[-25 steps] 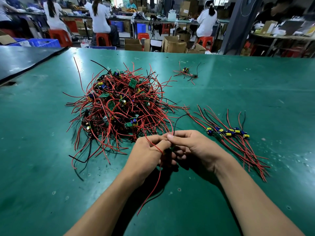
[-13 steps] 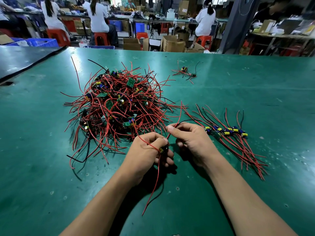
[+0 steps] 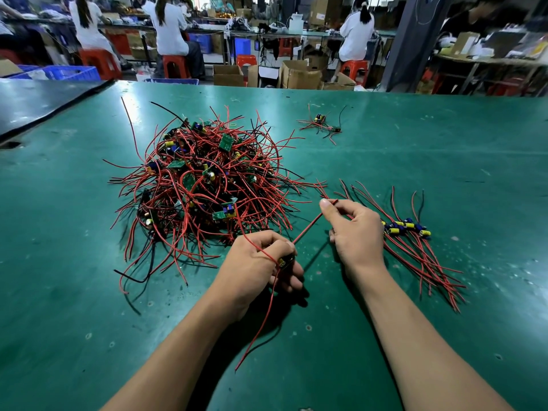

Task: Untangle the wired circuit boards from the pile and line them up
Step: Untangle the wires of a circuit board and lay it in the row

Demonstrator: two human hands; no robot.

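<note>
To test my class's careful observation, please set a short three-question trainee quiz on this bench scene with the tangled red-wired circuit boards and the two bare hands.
1. True or false: the left hand grips a small board with a yellow capacitor.
2. On the green table mat, the neat row of red-wired boards lies: A) under the left hand; B) beside the right hand; C) between both hands.
3. What does the right hand pinch?
Key: 1 true; 2 B; 3 a taut red wire.
</note>
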